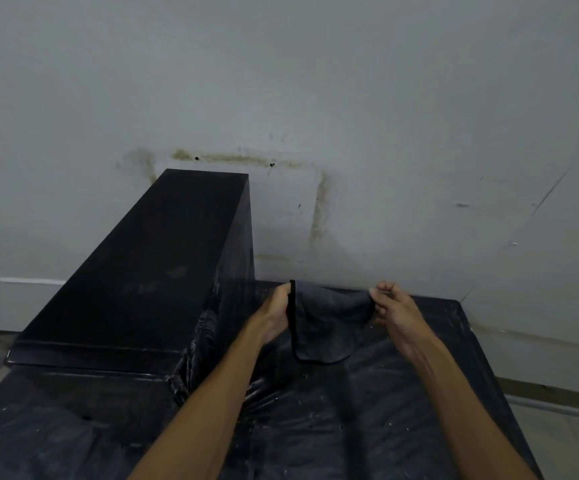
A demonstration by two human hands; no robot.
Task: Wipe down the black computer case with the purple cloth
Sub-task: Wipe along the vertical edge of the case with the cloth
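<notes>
While pinched at both upper corners, hangs slack in the air between the hands. Left hand (276, 313): fingers (283, 292) curled round the left corner of the purple cloth (326, 323), gripping along its dark stitched hem. Right hand (393, 308): thumb and fingers (383, 289) closed in a pinch on the right corner. Stretched loosely between the two grips, sagging in the middle, with the lower edge hanging free. Reads as dull grey-purple in the dim light, soft-napped, bordered in black. Held just right of the black computer case (135, 271), above wrinkled black plastic sheet (385, 410) speckled with pale flecks. Matte black box standing on that sheet, faint pale smudges on the top panel, far end toward a stained white wall (316, 81).
</notes>
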